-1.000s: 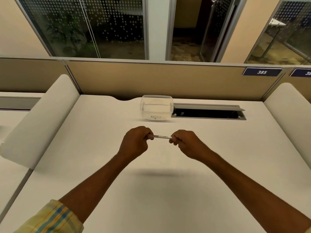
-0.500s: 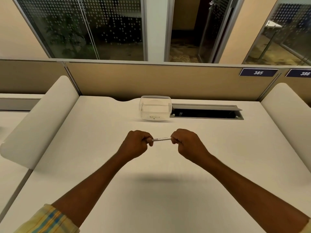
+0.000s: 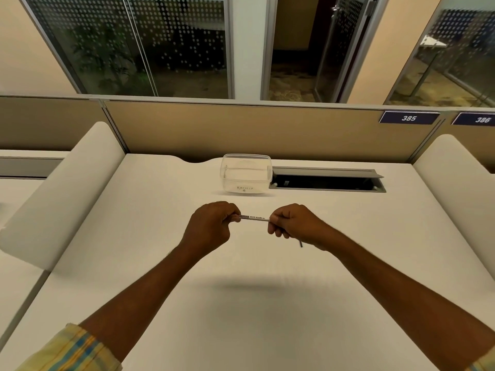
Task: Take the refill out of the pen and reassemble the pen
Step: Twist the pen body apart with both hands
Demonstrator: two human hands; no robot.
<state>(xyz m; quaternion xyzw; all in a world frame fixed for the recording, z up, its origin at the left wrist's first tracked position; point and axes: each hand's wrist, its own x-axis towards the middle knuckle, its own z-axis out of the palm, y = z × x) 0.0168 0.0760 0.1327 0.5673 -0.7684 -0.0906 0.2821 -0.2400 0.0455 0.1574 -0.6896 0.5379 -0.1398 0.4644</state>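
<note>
A thin white pen with black lettering is held level above the white desk, spanning the gap between both fists. My left hand is closed around its left end. My right hand grips the right end. A short dark thin piece pokes out below my right hand; I cannot tell what it is. Both ends of the pen are hidden inside the fists.
A clear plastic container labelled in marker stands at the desk's back centre. Right of it is an open cable slot. White padded dividers flank the desk, and a tan partition closes the back.
Both hands have stayed on the pen, with only small twisting shifts. The dark piece under my right hand is visible now and was not before.
</note>
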